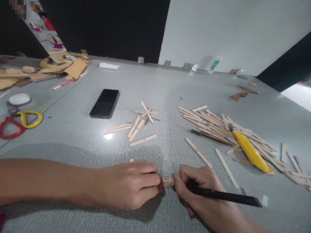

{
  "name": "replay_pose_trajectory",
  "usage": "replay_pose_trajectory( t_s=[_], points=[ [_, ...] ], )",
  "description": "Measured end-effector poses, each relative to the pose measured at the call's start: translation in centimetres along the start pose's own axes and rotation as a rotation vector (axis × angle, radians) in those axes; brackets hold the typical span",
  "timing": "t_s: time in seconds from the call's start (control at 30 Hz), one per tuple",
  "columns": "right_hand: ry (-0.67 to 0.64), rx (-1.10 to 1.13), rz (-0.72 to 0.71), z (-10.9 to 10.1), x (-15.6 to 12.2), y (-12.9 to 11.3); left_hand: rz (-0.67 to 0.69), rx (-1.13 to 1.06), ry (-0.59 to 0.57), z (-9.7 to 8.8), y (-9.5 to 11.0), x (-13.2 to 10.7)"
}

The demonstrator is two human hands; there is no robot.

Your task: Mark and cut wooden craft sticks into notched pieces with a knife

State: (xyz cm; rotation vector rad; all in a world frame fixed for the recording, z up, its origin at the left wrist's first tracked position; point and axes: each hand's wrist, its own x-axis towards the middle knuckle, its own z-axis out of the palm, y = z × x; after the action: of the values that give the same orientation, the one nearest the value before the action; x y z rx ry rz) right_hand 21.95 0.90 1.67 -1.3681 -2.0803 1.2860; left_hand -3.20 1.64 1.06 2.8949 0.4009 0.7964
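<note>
Right hand (202,201) around black pen (224,195)

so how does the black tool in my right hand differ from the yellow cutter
The black tool is gripped in the right hand, while the yellow cutter lies unheld over some wooden sticks. The black tool is slimmer; the yellow cutter has a broader, ridged body. The black tool points leftward; the yellow cutter's grey end points away from the person. Both are long.
</note>
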Motion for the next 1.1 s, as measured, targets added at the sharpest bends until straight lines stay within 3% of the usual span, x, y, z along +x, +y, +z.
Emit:
replay_pose_trajectory(
  t_s=[0.23,0.6,1.1],
  points=[
    [0.053,0.145,0.003,-0.09,-0.30,-0.78,0.020,0.038,0.000,0.09,-0.02,0.05],
    [0.017,0.027,-0.001,0.36,0.06,-0.78,0.023,0.069,0.003,0.33,0.00,-0.20],
    [0.004,0.049,0.015,0.44,0.14,-0.58,0.014,0.037,0.006,0.21,-0.01,-0.10]
  ],
)
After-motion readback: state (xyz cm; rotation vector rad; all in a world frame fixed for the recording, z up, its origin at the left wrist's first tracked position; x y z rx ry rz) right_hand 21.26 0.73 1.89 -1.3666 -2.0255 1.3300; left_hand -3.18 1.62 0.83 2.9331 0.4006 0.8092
